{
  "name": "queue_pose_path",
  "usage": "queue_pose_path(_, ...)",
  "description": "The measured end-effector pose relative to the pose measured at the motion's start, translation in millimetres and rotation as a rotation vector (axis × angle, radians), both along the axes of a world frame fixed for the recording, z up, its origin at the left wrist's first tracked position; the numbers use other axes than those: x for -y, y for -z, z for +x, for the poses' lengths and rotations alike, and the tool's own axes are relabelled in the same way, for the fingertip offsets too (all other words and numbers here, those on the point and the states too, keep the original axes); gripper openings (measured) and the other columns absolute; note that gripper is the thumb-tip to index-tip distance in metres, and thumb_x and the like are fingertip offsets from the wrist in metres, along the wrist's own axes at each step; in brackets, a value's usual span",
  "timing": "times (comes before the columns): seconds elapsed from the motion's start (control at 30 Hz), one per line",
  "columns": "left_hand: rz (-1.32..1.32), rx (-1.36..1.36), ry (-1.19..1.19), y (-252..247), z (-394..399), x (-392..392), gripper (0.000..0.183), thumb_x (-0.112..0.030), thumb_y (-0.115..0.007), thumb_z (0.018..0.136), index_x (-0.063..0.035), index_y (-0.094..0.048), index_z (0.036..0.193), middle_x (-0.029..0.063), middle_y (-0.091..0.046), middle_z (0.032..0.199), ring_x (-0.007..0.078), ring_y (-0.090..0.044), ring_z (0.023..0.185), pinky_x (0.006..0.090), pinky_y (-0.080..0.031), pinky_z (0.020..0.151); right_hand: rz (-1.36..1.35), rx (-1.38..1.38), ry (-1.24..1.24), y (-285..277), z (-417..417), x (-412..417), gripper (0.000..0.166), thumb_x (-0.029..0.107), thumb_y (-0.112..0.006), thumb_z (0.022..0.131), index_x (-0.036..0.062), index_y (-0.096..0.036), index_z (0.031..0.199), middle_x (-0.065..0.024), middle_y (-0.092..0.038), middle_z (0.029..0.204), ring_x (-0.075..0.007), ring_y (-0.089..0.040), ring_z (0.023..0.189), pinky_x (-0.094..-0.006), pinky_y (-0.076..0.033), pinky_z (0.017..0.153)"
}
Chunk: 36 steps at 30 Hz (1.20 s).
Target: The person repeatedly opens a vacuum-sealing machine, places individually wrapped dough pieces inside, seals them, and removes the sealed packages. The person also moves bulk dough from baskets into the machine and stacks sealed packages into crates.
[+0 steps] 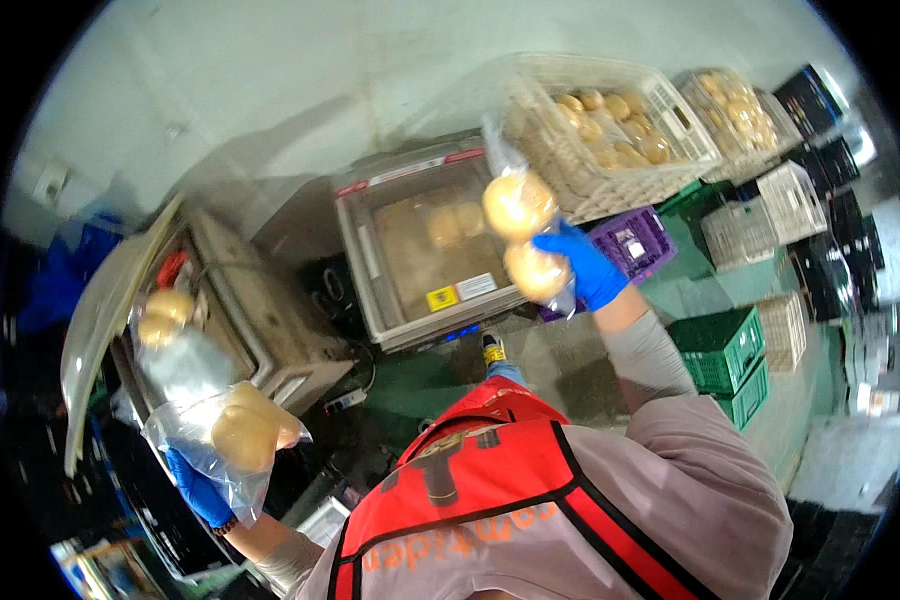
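My right hand, in a blue glove, grips a clear plastic pack with two round, pale-yellow food pieces. It is raised beside the right edge of a chamber vacuum sealer whose clear lid is down; similar pieces show beneath the lid. Low on the left, my gloved left hand holds a looser clear bag with yellow pieces; some fingers are hidden behind the plastic. That bag is at the near end of a second sealer with its curved clear lid raised. Another bagged portion lies inside it.
A white crate of similar packs stands right of the middle sealer, with another filled crate beyond. A purple crate and stacked green crates are on the right. A power strip lies on the floor between the machines.
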<state>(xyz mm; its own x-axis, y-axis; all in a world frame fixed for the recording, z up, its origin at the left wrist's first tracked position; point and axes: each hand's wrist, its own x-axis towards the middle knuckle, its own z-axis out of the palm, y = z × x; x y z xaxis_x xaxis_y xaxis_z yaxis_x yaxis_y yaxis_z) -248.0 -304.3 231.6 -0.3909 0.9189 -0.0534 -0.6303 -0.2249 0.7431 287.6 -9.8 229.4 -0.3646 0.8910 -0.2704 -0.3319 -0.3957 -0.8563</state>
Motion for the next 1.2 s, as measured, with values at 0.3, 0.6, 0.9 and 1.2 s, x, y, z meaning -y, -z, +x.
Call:
queue_pose_path(0.3,-0.368,-0.771,-0.497,8,99,-212,0.043,-0.025,-0.039,0.096,0.0023,-0.040,0.129,0.0118,-0.049,0.125,0.0198,-0.049,0.109,0.0294,-0.037,0.096,0.175,0.308,0.729,-10,298,-210,0.055,0.018,-0.072,0.073,0.0049,-0.047,0.121,-0.0079,-0.058,0.106,-0.0211,-0.058,0.094,-0.0363,-0.050,0.079)
queue_pose_path(0.6,-0.584,-0.590,-0.404,4,187,-334,0.050,-0.034,-0.046,0.093,-0.0034,-0.038,0.132,0.0118,-0.043,0.131,0.0247,-0.046,0.112,0.0354,-0.037,0.097,-0.285,0.166,0.439,42,340,-385,0.062,0.048,-0.061,0.076,0.0129,-0.046,0.124,-0.0093,-0.053,0.117,-0.0258,-0.052,0.106,-0.0503,-0.043,0.085)
queue_pose_path(0.9,-0.514,-0.419,-0.490,-6,214,-336,0.050,-0.034,-0.046,0.093,-0.0051,-0.038,0.132,0.0115,-0.042,0.132,0.0254,-0.044,0.115,0.0357,-0.034,0.099,-0.572,0.288,0.472,81,195,-483,0.076,0.062,-0.050,0.078,0.0189,-0.030,0.137,-0.0055,-0.036,0.140,-0.0301,-0.036,0.126,-0.0601,-0.031,0.096)
queue_pose_path(1.2,-0.632,-0.531,-0.699,-8,176,-278,0.039,-0.024,-0.043,0.095,-0.0014,-0.044,0.127,0.0112,-0.052,0.119,0.0209,-0.053,0.102,0.0305,-0.044,0.089,0.252,1.197,0.043,131,198,-514,0.070,0.056,-0.059,0.075,0.0064,-0.049,0.124,-0.0172,-0.061,0.107,-0.0291,-0.060,0.095,-0.0370,-0.049,0.082)
